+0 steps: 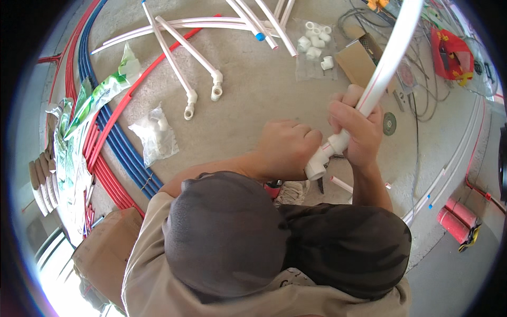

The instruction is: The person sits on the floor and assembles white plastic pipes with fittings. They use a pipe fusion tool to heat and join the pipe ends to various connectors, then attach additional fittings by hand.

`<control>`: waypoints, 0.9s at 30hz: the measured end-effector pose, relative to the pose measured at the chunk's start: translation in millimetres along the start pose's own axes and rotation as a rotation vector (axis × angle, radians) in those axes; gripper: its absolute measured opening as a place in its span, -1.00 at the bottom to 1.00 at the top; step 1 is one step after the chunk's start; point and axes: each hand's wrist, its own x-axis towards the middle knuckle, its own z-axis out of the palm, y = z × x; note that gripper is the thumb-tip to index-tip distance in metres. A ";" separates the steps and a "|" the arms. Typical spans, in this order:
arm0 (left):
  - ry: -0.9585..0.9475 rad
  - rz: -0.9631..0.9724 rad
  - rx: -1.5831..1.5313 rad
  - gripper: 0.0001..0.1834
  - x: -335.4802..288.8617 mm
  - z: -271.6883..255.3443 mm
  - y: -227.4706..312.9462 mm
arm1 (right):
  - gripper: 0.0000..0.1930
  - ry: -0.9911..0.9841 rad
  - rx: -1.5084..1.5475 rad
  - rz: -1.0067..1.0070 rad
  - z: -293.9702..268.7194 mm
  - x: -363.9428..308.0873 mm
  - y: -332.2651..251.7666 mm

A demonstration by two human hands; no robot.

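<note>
A long white plastic pipe with a thin red stripe slants up toward the far right. My right hand is closed round its lower part. At that end sits a white tee fitting, between my two hands. My left hand is curled into a closed grip against the tee's left side; its fingertips are partly hidden. Below the fitting, a dark pointed tool tip shows near a shoe. A short white pipe piece lies on the floor close to my right forearm.
White pipes with elbow fittings lie ahead on the concrete floor. Bagged white fittings are beside an open cardboard box. Blue pipes and red pipes run along the left. Red cylinders lie at right.
</note>
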 end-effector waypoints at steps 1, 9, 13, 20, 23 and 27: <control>-0.002 -0.004 0.004 -0.68 1.4 -5.3 -0.8 | -0.76 -0.007 0.012 0.002 2.9 2.6 1.5; -0.388 -0.249 -0.407 -0.67 8.3 -13.4 -0.5 | -0.68 0.181 -0.420 -0.240 -14.6 0.3 7.9; -0.572 -0.597 -1.191 -0.47 4.6 -16.7 3.0 | -0.71 -0.067 -0.292 -0.316 -15.1 -6.1 13.3; -0.479 -0.925 -1.044 -0.65 -3.4 -12.8 22.5 | -0.86 0.011 -0.175 0.162 5.8 -26.8 30.9; -0.479 -0.962 -1.014 -0.69 -8.1 -10.5 18.2 | -0.83 -0.010 -0.089 0.095 7.5 -24.4 38.6; -0.462 -0.950 -1.008 -0.71 -8.0 -8.2 15.7 | -0.75 -0.036 0.003 0.064 8.0 -24.1 39.4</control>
